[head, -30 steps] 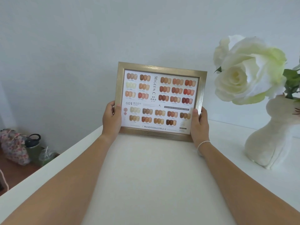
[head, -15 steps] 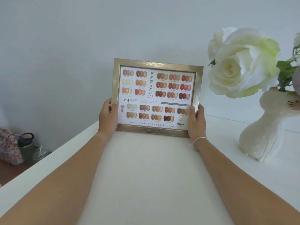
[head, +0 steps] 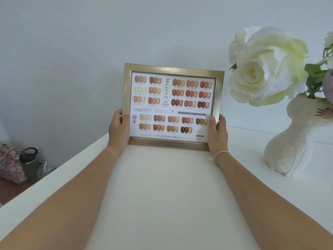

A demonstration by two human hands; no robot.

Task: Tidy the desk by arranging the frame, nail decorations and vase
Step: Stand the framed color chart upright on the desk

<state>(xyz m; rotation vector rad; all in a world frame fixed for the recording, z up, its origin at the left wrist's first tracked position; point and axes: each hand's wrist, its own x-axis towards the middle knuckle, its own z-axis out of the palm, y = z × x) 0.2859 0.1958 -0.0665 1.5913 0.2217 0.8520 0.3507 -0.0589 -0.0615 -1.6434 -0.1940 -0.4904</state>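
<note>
Thumbs over front of brushed-gold rectangular picture frame, fingers wrapped behind. Left hand clamps lower left edge, right hand lower right. Frame upright, facing camera, bottom edge at far side of white desk near wall. Cream cat-shaped ceramic vase with white roses stands well to right. Step looks like frame placement; next move calls for a steady set-down, then letting go.

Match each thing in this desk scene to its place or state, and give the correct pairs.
Things:
1. frame
2. vase
3. white rose
4. floral bag

Places or states:
A. on the floor, left of the desk
B. held upright by both hands
C. standing on the desk at the right
D. sticking out of the vase, above it

Pairs: 1-B, 2-C, 3-D, 4-A
</note>
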